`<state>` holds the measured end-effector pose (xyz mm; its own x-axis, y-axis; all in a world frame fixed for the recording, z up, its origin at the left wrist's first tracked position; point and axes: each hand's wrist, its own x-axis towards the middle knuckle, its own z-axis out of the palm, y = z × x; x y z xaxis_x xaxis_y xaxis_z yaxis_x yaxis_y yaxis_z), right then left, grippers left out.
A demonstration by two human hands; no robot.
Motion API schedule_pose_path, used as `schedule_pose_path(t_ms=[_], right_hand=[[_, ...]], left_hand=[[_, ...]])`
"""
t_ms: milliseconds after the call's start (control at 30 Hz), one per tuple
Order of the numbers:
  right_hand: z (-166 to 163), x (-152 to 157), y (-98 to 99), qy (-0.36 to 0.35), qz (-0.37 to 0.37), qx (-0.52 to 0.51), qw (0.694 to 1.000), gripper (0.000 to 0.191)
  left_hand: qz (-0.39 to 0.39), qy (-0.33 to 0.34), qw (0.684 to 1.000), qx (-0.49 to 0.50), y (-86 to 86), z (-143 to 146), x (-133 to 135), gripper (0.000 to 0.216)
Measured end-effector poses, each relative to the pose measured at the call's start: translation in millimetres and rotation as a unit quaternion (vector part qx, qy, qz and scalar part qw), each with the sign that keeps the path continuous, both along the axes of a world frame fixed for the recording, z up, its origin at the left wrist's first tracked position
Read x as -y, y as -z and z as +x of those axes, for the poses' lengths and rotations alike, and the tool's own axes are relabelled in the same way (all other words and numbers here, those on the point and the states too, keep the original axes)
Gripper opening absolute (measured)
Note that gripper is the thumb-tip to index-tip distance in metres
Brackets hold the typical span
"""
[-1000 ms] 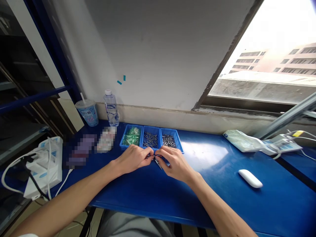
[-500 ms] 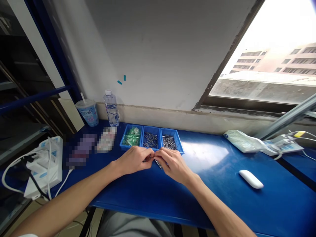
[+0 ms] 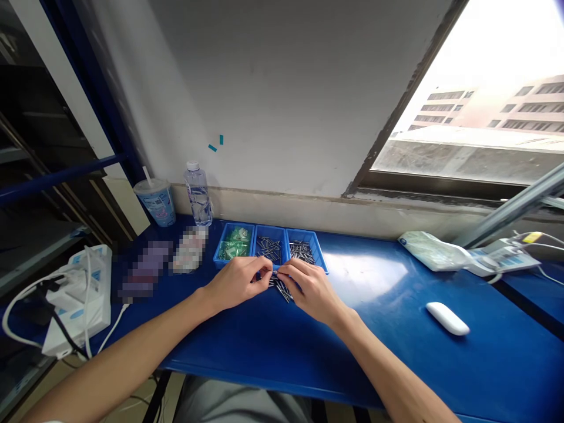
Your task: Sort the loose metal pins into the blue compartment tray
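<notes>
My left hand (image 3: 240, 283) and my right hand (image 3: 314, 291) meet just in front of the blue bins, thumb and fingertips pinched together on each. Whatever small item sits between the fingertips is too small to make out. Beneath them, a loose pile of thin metal screws (image 3: 284, 290) lies on the table, partly hidden by the fingers. Right behind stand three joined blue bins: the left bin (image 3: 215, 258) has green-tinted plastic packets, the middle bin (image 3: 269, 230) dark screws, and the right bin (image 3: 321, 252) shinier screws.
On the left of the blue table (image 3: 264, 346) are a power strip (image 3: 99, 288), a lidded cup (image 3: 156, 202) and a water bottle (image 3: 199, 197). A white case (image 3: 447, 319), a plastic packet (image 3: 434, 251) and another power strip (image 3: 506, 257) lie to the right.
My fingertips have shifted slightly and drawn a little apart, so more of the screw pile shows beneath them. The bins have not moved.
</notes>
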<state>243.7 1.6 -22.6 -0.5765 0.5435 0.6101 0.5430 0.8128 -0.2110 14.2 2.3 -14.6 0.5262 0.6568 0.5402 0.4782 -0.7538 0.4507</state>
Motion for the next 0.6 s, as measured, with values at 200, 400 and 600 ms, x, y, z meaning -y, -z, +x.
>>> schedule_pose_path(t_ms=[200, 400, 600], right_hand=[[-2.2, 2.4, -2.7, -0.013, 0.027, -0.035, 0.999, 0.018], [-3.3, 3.3, 0.0, -0.013, 0.017, -0.03, 0.999, 0.015], [-3.2, 3.7, -0.1, -0.016, 0.0, -0.023, 1.0, 0.02]], left_hand=[[0.046, -0.014, 0.999, -0.023, -2.3, 0.6, -0.4, 0.011], [0.065, -0.015, 0.997, -0.04, -1.2, 1.2, -0.9, 0.014], [0.067, -0.014, 0.997, -0.046, -0.1, 0.2, -0.8, 0.015]])
